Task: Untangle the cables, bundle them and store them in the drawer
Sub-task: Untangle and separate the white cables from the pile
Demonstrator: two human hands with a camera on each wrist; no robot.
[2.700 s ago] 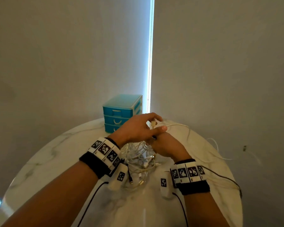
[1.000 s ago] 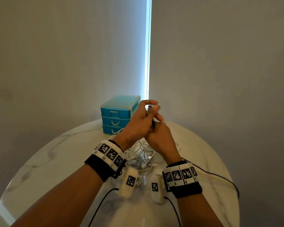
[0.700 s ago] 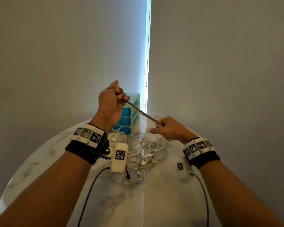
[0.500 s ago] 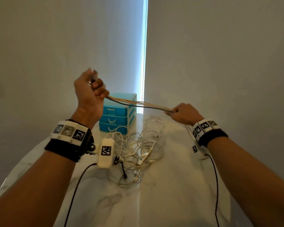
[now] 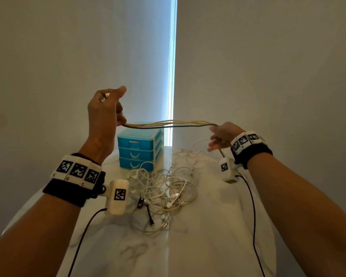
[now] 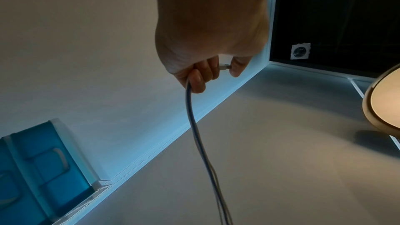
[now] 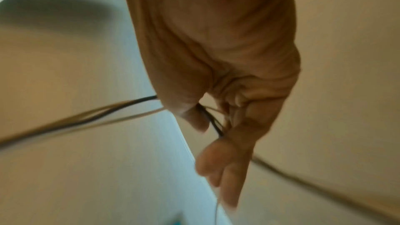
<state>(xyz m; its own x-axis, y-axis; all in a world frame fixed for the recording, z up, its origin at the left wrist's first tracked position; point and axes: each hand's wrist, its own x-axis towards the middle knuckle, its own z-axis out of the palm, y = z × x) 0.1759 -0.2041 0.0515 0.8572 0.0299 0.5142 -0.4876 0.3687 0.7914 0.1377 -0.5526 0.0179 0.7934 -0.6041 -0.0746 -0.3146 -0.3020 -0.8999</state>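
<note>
You see a round white marble table [image 5: 218, 226] standing before two pale roller blinds [image 5: 268, 66] with a bright strip of daylight [image 5: 172, 66] between them, and above, a dark ceiling with a small recessed spotlight [image 6: 300, 51].

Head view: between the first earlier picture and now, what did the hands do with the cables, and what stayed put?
The hands, first together over the pile, rose and drew apart. The left hand went up and left, gripping the connector ends; the right hand slid right along the strands, so a stretch of cables now hangs between them. The tangled white cables remain on the marble table, and the blue drawer unit stays shut.
</note>
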